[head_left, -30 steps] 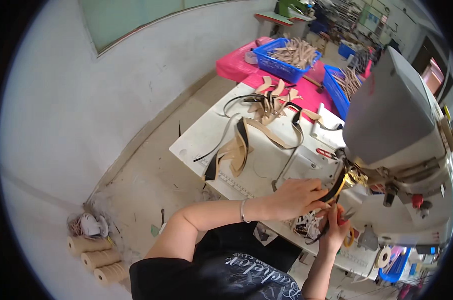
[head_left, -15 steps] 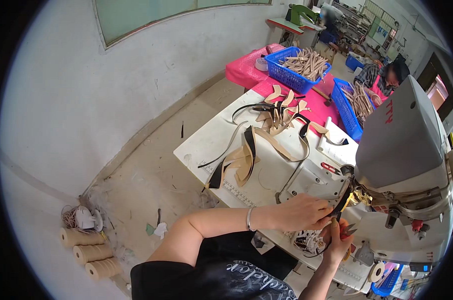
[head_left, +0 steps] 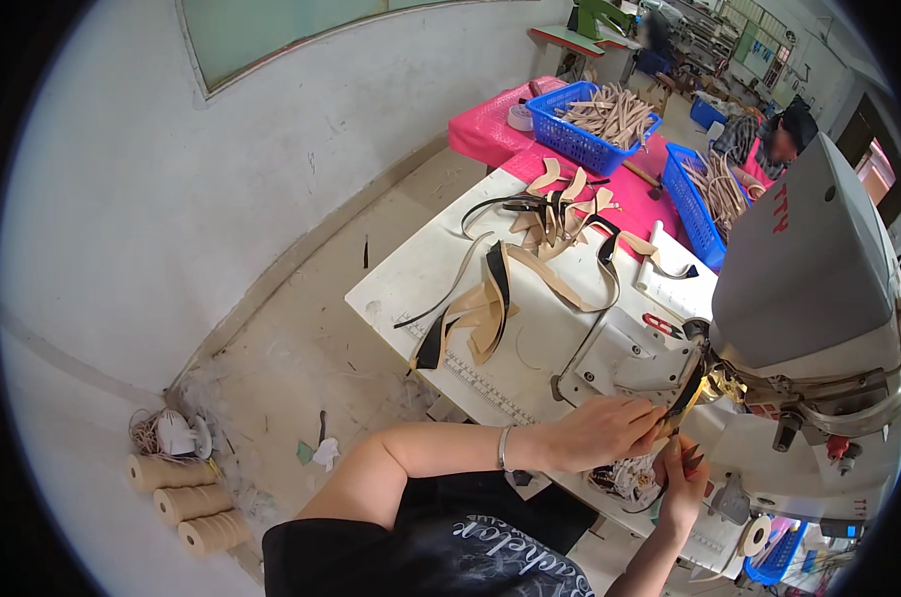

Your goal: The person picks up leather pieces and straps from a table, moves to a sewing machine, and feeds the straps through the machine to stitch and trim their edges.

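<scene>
My left hand (head_left: pixel 610 431) is closed, its fingertips pinching the lower end of a black strip (head_left: pixel 685 394) at the sewing machine. That strip runs up to the lit needle area of the grey-and-white sewing machine (head_left: pixel 804 259). Close by on the right, my right hand (head_left: pixel 679 490) is curled around small scissors (head_left: pixel 692 462), whose dark blades point up past the fingers. Its thumb and fingertip also meet near the strip's end; whether they grip it is hard to see. Fingers hide part of the strip and the scissor handles.
Beige and black strap pieces (head_left: pixel 490 308) lie across the white table (head_left: pixel 391 289). Red thread snips (head_left: pixel 661 325) rest by the machine's metal plate. Blue baskets (head_left: pixel 580 147) of strips stand on pink cloth (head_left: pixel 485 134). A person (head_left: pixel 759 149) sits beyond. Thread cones (head_left: pixel 187 502) stand on the floor.
My right hand has turned slightly, so the scissor blades now point more upward. My left hand stays at the strip, a little further right. The view has shifted slightly.
</scene>
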`<state>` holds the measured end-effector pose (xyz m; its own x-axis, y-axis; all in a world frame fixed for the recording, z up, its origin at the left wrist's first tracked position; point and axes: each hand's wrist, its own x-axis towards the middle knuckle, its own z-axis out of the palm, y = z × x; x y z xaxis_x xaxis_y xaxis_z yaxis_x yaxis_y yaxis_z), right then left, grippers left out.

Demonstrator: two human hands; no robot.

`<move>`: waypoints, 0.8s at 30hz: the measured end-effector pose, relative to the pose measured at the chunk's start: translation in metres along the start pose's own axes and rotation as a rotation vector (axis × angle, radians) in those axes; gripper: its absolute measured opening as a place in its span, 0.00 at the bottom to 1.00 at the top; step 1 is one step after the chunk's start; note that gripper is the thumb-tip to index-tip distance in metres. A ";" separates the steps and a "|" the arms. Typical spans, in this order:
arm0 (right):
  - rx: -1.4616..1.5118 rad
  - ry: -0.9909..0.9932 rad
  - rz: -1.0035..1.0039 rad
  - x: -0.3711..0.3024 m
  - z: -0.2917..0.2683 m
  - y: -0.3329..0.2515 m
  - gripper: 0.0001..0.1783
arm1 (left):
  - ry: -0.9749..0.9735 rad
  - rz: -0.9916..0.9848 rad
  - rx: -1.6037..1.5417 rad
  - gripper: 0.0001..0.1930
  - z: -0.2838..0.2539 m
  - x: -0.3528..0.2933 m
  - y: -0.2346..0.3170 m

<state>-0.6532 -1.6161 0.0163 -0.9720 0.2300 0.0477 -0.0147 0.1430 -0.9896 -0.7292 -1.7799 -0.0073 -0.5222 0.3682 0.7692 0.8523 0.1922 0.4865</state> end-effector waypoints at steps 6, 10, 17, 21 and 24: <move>-0.019 -0.125 0.054 -0.002 -0.005 -0.009 0.12 | 0.008 0.054 0.023 0.14 0.004 -0.002 -0.003; -0.016 -0.171 0.069 0.000 -0.009 -0.007 0.13 | 0.015 0.050 0.034 0.15 0.002 -0.003 -0.003; -0.035 -0.119 0.028 -0.001 -0.004 -0.005 0.11 | -0.071 -0.135 -0.104 0.17 -0.010 0.002 0.005; 0.011 -0.126 0.021 0.000 -0.003 -0.004 0.12 | -0.114 -0.418 -0.408 0.20 -0.010 0.002 -0.004; -0.004 -0.138 0.044 0.000 -0.002 -0.008 0.12 | -0.319 -0.523 -0.602 0.20 -0.013 0.004 -0.020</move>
<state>-0.6523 -1.6152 0.0243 -0.9947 0.1022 -0.0152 0.0295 0.1400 -0.9897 -0.7488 -1.7945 -0.0084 -0.7326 0.6224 0.2756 0.2958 -0.0735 0.9524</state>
